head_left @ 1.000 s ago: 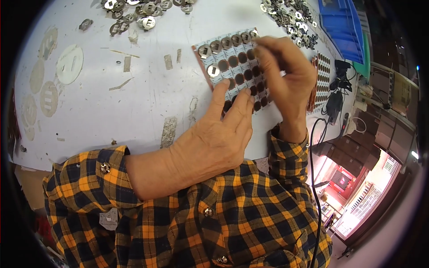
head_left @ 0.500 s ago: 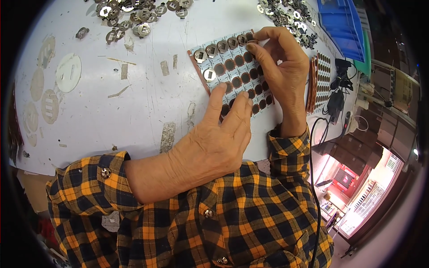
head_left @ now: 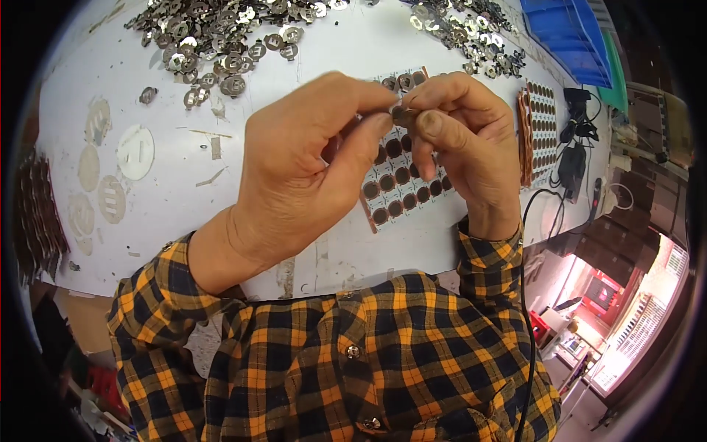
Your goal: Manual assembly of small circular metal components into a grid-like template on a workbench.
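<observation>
Both my hands meet over the far part of a circuit board panel (head_left: 387, 181). My right hand (head_left: 471, 140) pinches a small dark metal disc (head_left: 403, 116) between thumb and forefinger. My left hand (head_left: 302, 162) is closed in a pinch at the disc's left edge, its thumb and forefinger touching it; its other fingers are hidden. The panel carries rows of dark round pads on pale blue. Along its far row sit several metal discs (head_left: 406, 81) with cut-outs; my hands cover the middle and left of that row.
A large heap of metal discs (head_left: 213, 44) lies at the far left, and a pile of small metal parts (head_left: 471, 33) at the far right. Stacked panels (head_left: 541, 132) and a black cable stand right; more stacked panels (head_left: 40, 221) lie left. A blue bin (head_left: 563, 40) is at the back right.
My left hand has lifted off the panel and come up to the right hand's fingertips. The right hand has drawn back slightly toward me, with a disc in its pinch. The view has shifted.
</observation>
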The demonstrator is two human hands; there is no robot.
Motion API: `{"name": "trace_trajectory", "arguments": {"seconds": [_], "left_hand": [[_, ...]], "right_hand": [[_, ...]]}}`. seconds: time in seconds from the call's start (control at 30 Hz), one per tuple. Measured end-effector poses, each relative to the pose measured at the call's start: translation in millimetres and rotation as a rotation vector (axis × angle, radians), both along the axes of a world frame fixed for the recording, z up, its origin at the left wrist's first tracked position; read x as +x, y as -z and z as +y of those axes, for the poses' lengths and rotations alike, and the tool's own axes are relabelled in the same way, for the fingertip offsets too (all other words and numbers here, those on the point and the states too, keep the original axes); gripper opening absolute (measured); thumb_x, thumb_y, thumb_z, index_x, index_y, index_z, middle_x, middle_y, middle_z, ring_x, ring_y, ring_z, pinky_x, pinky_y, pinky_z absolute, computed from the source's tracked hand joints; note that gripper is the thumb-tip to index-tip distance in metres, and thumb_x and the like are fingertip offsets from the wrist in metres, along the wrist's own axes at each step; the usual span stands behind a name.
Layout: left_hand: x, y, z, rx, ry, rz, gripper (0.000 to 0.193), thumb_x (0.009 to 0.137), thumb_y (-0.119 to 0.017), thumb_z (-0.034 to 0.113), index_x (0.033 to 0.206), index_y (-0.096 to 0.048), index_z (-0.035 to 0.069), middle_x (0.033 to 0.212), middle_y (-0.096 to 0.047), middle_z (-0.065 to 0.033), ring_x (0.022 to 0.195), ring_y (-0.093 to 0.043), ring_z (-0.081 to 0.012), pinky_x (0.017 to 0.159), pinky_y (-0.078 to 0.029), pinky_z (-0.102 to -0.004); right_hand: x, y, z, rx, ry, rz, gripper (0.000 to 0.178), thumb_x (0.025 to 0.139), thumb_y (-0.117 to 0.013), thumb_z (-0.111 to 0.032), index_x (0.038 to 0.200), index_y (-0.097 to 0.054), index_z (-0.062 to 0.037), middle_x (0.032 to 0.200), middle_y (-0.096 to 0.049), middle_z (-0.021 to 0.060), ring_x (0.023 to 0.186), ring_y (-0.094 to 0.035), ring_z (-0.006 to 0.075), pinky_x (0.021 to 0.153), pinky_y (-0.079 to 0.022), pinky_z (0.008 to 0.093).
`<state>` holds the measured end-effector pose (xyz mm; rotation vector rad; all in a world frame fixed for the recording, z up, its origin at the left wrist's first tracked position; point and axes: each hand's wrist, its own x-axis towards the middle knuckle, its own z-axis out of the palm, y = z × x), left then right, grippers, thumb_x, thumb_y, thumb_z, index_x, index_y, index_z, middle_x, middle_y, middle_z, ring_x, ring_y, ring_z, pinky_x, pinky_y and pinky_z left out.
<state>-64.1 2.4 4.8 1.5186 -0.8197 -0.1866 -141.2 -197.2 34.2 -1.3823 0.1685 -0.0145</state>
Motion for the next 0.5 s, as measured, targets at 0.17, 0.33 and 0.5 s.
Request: {"name": "trace_trajectory", "arguments": {"seconds": [0.17, 0.33, 0.5], "left_hand": [[0.7, -15.3, 4.1, 0.027, 0.170, 0.143, 0.009, 0.094, -0.068, -0.003, 0.103, -0.069, -0.003, 0.085, -0.065, -0.0017, 0.075, -0.058, -0.0061, 0.068, -0.046, -0.0221], [2.9, -15.6, 6.0, 0.030, 0.250, 0.162, 0.005, 0.096, -0.065, 0.000, 0.099, -0.068, -0.003, 0.083, -0.064, -0.0019, 0.076, -0.060, -0.0088, 0.072, -0.047, -0.0238], [1.2, -3.7, 2.1, -0.057, 0.276, 0.237, 0.003, 0.095, -0.067, -0.001, 0.097, -0.069, -0.002, 0.082, -0.064, -0.0024, 0.070, -0.058, -0.0072, 0.064, -0.045, -0.0231]], "right_hand": [[-0.1, 2.2, -2.6, 0.035, -0.052, 0.058, 0.019, 0.094, -0.074, -0.007, 0.105, -0.066, 0.0060, 0.098, -0.069, 0.0153, 0.057, -0.062, 0.0115, 0.044, -0.049, 0.0229], [-0.5, 6.3, -5.0, 0.300, -0.114, 0.110, 0.017, 0.097, -0.071, -0.007, 0.104, -0.064, 0.0066, 0.096, -0.067, 0.0155, 0.057, -0.058, 0.0098, 0.042, -0.049, 0.0218], [0.3, 14.5, -6.7, 0.448, -0.144, 0.131, 0.016, 0.098, -0.068, -0.006, 0.106, -0.062, 0.0063, 0.097, -0.064, 0.0150, 0.058, -0.056, 0.0089, 0.041, -0.048, 0.0206]]}}
